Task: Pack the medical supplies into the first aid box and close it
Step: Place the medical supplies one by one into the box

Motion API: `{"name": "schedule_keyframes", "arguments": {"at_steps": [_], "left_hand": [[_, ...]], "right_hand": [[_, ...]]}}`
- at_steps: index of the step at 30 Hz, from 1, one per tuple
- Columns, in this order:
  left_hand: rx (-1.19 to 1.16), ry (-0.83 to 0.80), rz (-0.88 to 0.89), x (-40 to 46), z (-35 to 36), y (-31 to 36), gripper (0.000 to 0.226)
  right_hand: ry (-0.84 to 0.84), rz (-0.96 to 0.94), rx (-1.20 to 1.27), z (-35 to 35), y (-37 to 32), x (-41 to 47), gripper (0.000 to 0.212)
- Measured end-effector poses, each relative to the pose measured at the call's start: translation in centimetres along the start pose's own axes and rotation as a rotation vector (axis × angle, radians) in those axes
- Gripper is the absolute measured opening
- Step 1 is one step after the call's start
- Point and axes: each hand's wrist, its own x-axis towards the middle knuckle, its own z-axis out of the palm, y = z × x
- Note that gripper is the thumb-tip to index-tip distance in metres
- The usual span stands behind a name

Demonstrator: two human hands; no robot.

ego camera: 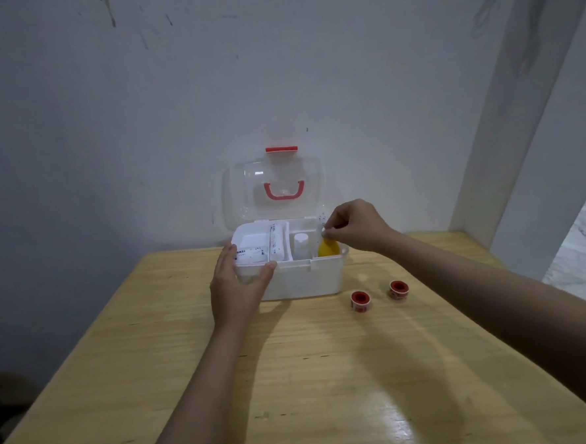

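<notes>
one white first aid box (302,279) sits open on a pale wooden tabletop (294,376), close to the far edge and against a grey wall (140,111). its one clear lid (272,188) stands upright behind the box, with one red handle (284,190) on the lid face and one red latch (281,149) at the lid's top edge. inside the box, the left compartment holds one flat white packet (250,248) with small print; just right of it, one long narrow white pack (276,243) lies along a divider; in the middle compartment one white bottle (300,244) stands upright; at the right end of the box sits one yellow item (328,247), its kind unclear. two hands are at the box. the left hand (237,287) rests against the box's front left corner, its grip released, fingers spread along the left wall and the thumb lying on the front rim. the right hand (355,226) hovers over the box's right end, its grip clenched in a pinch on a thin clear sleeve (321,221) with faint markings, which stands nearly upright just above the yellow item; what the sleeve contains cannot be told. two small tape rolls with red centres lie on the tabletop in front of the box's right corner, apart from each other: one roll (360,300) nearer the box's front, the other roll (399,289) further right. both forearms reach in from the near edge of the tabletop.
</notes>
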Motion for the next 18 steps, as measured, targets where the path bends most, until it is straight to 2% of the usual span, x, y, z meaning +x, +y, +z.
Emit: {"name": "schedule_keyframes", "arguments": {"at_steps": [8,11,18], "left_hand": [[0.011,0.007,0.011,0.0,0.0,0.0,0.079],[0.019,0.009,0.016,0.0,0.1,0.0,0.079],[0.018,0.015,0.025,0.0,0.1,0.0,0.078]], "right_hand": [[0.027,-0.073,-0.052,-1.4,1.0,-2.2,0.020],[0.059,-0.088,-0.097,-2.6,3.1,-4.5,0.014],[0.008,0.026,-0.226,-3.9,9.8,-10.0,0.020]]}}
